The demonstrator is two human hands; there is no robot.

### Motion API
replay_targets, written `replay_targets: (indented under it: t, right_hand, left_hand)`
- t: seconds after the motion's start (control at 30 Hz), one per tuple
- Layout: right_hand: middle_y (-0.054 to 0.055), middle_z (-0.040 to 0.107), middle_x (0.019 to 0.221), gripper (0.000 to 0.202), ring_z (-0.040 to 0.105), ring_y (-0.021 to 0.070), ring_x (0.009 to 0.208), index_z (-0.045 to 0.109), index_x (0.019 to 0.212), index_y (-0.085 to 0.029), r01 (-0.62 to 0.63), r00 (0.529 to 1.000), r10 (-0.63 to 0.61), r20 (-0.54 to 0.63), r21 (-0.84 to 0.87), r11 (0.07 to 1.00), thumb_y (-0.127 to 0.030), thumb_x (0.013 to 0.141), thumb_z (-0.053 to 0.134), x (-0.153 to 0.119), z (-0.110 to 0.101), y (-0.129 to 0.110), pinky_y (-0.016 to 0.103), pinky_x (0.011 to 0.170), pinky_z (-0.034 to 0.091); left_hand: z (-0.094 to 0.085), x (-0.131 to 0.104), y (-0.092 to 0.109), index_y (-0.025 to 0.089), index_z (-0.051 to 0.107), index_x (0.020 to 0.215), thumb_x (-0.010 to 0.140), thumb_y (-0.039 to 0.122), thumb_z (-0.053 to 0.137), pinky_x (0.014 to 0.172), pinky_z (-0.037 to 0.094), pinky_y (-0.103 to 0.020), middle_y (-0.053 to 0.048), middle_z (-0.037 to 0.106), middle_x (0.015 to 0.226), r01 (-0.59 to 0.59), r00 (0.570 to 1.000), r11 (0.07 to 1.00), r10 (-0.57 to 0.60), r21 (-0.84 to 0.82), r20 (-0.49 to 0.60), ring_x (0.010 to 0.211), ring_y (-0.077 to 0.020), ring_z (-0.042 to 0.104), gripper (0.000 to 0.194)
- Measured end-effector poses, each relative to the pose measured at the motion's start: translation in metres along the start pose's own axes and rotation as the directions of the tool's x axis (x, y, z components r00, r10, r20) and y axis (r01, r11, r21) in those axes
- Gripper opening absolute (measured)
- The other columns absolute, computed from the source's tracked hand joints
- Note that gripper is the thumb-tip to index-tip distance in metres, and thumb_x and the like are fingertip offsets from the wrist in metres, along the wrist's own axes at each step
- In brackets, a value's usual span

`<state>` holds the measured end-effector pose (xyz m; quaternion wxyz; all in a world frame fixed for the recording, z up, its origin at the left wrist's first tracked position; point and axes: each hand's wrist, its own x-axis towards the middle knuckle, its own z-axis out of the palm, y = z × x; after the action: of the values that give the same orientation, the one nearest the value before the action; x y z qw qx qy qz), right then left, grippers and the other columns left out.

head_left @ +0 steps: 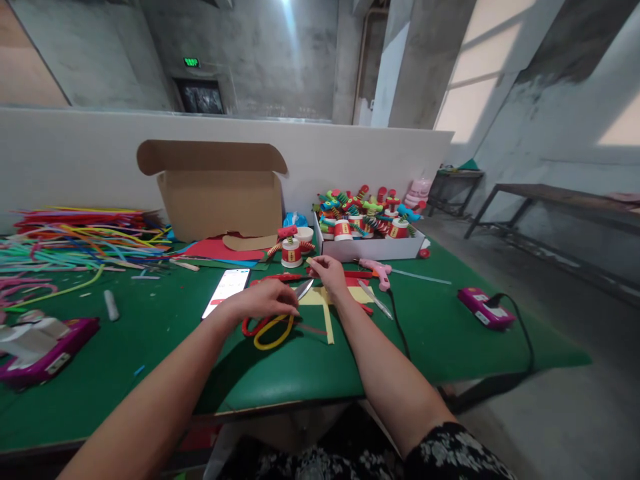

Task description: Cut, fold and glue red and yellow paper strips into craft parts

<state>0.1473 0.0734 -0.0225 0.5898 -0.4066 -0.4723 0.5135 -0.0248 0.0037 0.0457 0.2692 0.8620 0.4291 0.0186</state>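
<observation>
My left hand (265,299) is curled down over the middle of a pair of scissors (273,337) with red and yellow handle loops. The blades stick out beyond my fingers, and no finger passes through the loops. My right hand (327,275) pinches a small yellow paper piece (311,262) between thumb and fingertips. Under and beside it lie yellow paper strips (329,320) on the green table. Just ahead stands a small figure (291,253) made of a white cup with a red label and striped pipe-cleaner arms.
A white box (370,250) holds several similar figures. A pink glue gun (381,273) and a pen-like tool (375,300) lie right of my hands. Leftward are a phone (227,290), a pile of pipe cleaners (85,240) and a purple power strip (55,350); another purple power strip (485,309) sits right.
</observation>
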Motion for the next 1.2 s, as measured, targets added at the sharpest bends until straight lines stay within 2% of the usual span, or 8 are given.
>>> replay_targets:
  t: [0.17,0.33,0.67,0.77,0.87,1.0,1.1,1.2]
  right_hand:
    - [-0.004,0.057,0.051,0.024,0.052,0.0093,0.046,0.060,0.066,-0.017,-0.019,1.000,0.019,0.019,-0.016,1.000,-0.036,0.057,0.072,-0.003,0.002,0.001,0.024,0.052,0.047]
    - [-0.004,0.058,0.052,0.026,0.052,0.0091,0.045,0.059,0.065,-0.017,-0.029,0.999,0.030,0.018,-0.023,0.999,-0.037,0.055,0.073,-0.004,0.003,0.000,0.023,0.050,0.047]
    - [-0.004,0.058,0.052,0.025,0.052,0.0093,0.044,0.059,0.064,-0.017,-0.055,0.998,0.056,0.010,-0.025,0.998,-0.035,0.054,0.074,-0.005,0.004,-0.002,0.024,0.050,0.047]
    - [-0.004,0.057,0.050,0.025,0.052,0.0095,0.045,0.059,0.064,-0.017,-0.058,0.998,0.058,0.003,-0.011,0.998,-0.035,0.055,0.073,-0.003,0.002,-0.003,0.024,0.050,0.047]
    - [-0.005,0.057,0.051,0.025,0.052,0.0092,0.046,0.060,0.066,-0.017,-0.046,0.999,0.047,-0.024,0.029,0.999,-0.034,0.055,0.073,0.001,-0.004,-0.005,0.025,0.053,0.049]
    - [-0.005,0.056,0.053,0.027,0.052,0.0077,0.047,0.060,0.070,-0.016,-0.037,0.997,0.042,-0.068,0.075,0.997,-0.033,0.055,0.073,0.006,-0.013,-0.006,0.024,0.055,0.050]
    - [-0.005,0.056,0.054,0.027,0.051,0.0070,0.046,0.060,0.069,-0.016,-0.049,0.996,0.055,-0.071,0.085,0.995,-0.033,0.054,0.074,0.006,-0.014,-0.006,0.024,0.053,0.050]
    - [-0.005,0.056,0.054,0.025,0.051,0.0070,0.046,0.061,0.068,-0.016,-0.053,0.997,0.057,-0.044,0.086,0.995,-0.033,0.055,0.073,0.003,-0.010,-0.006,0.023,0.053,0.050]
  left_hand:
    - [0.009,-0.007,-0.013,0.018,0.056,0.078,0.073,0.039,0.053,0.051,0.032,-0.026,-0.005,0.064,0.075,0.289,0.954,0.924,-0.255,0.250,-0.158,0.067,-0.0198,0.056,0.022]
    - [0.030,-0.004,-0.008,0.018,0.052,0.091,0.071,0.038,0.057,0.051,0.031,-0.027,-0.007,0.064,0.083,0.327,0.940,0.916,-0.290,0.231,-0.182,0.069,-0.0218,0.058,0.029]
    - [0.032,-0.017,-0.005,0.020,0.055,0.071,0.070,0.014,0.047,0.056,0.033,-0.026,-0.006,0.061,0.078,0.173,0.975,0.939,-0.121,0.299,-0.184,0.070,-0.0192,0.056,0.010]
    - [0.030,-0.013,0.002,0.019,0.052,0.063,0.070,0.016,0.047,0.053,0.031,-0.026,-0.003,0.057,0.064,0.218,0.962,0.949,-0.170,0.229,-0.213,0.060,-0.0173,0.053,0.009]
    - [0.032,-0.008,0.022,0.018,0.054,0.069,0.071,0.020,0.049,0.053,0.033,-0.024,-0.001,0.059,0.066,0.067,0.974,0.998,-0.066,0.001,-0.218,0.060,-0.0144,0.053,0.006]
    - [0.040,-0.003,0.043,0.017,0.061,0.082,0.077,0.033,0.051,0.058,0.040,-0.021,-0.001,0.066,0.073,-0.043,0.998,0.955,0.029,-0.294,-0.051,0.064,-0.0132,0.058,0.019]
    - [0.035,-0.008,0.031,0.018,0.063,0.091,0.079,0.029,0.047,0.064,0.041,-0.022,-0.004,0.068,0.087,-0.009,0.977,0.984,-0.030,-0.181,-0.212,0.072,-0.0147,0.059,0.023]
    - [0.019,-0.019,0.005,0.016,0.064,0.078,0.081,0.024,0.042,0.061,0.038,-0.025,-0.006,0.067,0.080,0.220,0.906,0.973,-0.175,0.075,-0.385,0.071,-0.0178,0.057,0.023]
